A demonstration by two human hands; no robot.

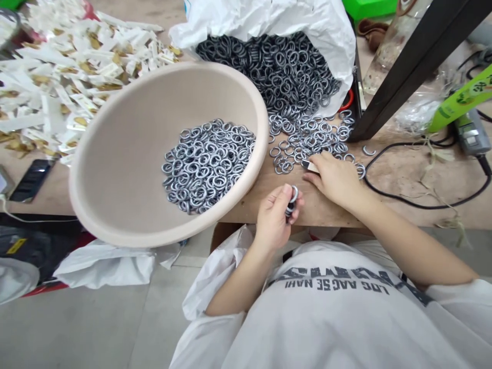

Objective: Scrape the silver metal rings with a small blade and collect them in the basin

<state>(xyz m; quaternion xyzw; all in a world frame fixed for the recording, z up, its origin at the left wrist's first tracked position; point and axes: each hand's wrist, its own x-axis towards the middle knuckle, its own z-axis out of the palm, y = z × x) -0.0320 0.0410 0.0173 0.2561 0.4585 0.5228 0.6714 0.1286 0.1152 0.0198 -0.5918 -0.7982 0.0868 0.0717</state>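
Observation:
My left hand [273, 214] is closed around a few grey metal rings [294, 193], just above the table's front edge. To its right, my right hand [335, 178] grips a small flat white piece with a dark tip [308, 165]; its exact kind is unclear, and most of it is hidden by the fingers. Under and behind that hand lies a loose spread of grey rings [303, 134]. They spill from a white sack [334, 31] full of darker-looking rings [284, 72]. Left of my hands, a large beige basin [115, 148] holds a heap of rings [209, 166].
White strips with yellowish-brown bits [57, 82] pile up at the left, near a dark phone [31, 180]. A black post [407, 72] rises at the right. Beyond it are a black cable [415, 206], a grey device [472, 132] and a green packet [461, 102].

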